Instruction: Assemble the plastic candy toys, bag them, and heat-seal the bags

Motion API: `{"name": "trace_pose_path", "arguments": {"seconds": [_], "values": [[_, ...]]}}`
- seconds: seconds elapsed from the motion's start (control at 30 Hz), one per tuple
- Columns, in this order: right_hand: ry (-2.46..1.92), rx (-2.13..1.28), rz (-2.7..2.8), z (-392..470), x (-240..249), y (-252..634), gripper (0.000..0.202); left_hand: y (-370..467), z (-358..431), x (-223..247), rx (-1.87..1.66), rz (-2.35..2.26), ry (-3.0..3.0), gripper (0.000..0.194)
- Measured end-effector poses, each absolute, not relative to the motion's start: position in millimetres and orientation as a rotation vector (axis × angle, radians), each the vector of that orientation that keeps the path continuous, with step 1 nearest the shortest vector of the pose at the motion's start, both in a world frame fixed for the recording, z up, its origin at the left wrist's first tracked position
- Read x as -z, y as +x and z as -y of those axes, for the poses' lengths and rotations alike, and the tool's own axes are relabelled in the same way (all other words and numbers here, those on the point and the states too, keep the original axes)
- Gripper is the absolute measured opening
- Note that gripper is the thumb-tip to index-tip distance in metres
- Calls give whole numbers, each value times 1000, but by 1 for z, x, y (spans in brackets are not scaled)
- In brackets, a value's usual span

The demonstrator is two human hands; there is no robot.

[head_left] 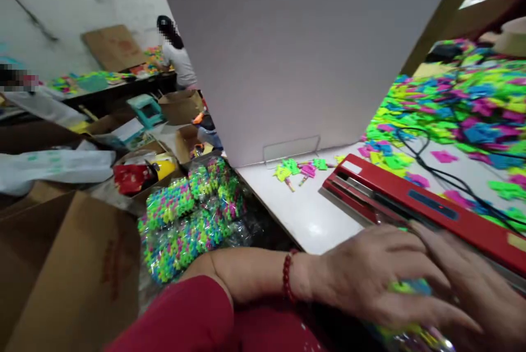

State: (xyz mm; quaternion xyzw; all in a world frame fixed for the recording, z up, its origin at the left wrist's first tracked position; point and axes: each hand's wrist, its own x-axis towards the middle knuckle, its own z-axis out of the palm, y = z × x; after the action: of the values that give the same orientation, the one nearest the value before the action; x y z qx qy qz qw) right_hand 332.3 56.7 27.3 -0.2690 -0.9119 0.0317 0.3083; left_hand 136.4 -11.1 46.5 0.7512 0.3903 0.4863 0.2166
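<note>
My left hand (386, 270), with a red bead bracelet at the wrist, reaches in from the lower middle. Its fingers curl over a clear bag of small colourful pieces (411, 335) at the lower right. My right hand (476, 275) lies close against it, blurred, its fingertips near the left hand's knuckles; whether it grips the bag is hidden. Just beyond both hands is a long red sealing machine (415, 198) with a dark panel and a small red light. Several green, yellow and pink pieces (307, 170) lie on the white table (304, 215).
A tall pale board (287, 56) rises behind the table. Loose bright pieces (452, 100) and black cables (447, 176) cover the right side. Packed bags of pieces (184, 220) and cardboard boxes (78, 270) are at left. A person (181, 61) works at a back table.
</note>
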Motion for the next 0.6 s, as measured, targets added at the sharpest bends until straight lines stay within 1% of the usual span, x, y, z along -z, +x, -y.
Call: {"name": "trace_pose_path", "arguments": {"seconds": [0.07,0.1,0.17,0.2,0.27,0.33,0.43,0.5,0.6], "values": [[-845,-166,2393,-41,-23,354,56,130,39,-25,-1480,-1289,1681,24],[-1031,-184,2312,-33,-21,366,51,123,51,-12,-1452,-1409,1482,23],[-1542,-287,2009,-17,-16,384,48,104,67,18,-1152,-1633,1088,21],[-1754,-388,1835,-10,-12,390,53,96,70,35,-992,-1661,924,21],[-2004,-691,1579,-1,2,395,68,88,71,61,-784,-1527,674,19],[-2060,-1038,1429,4,17,394,77,92,74,72,-681,-1369,529,21],[-1989,-1384,1264,11,30,390,78,112,79,68,-641,-1244,451,31],[-1974,-1450,1253,12,31,388,73,124,77,64,-649,-1191,422,34],[-1990,-1398,1391,7,28,388,60,128,71,63,-674,-1142,388,29]]}}
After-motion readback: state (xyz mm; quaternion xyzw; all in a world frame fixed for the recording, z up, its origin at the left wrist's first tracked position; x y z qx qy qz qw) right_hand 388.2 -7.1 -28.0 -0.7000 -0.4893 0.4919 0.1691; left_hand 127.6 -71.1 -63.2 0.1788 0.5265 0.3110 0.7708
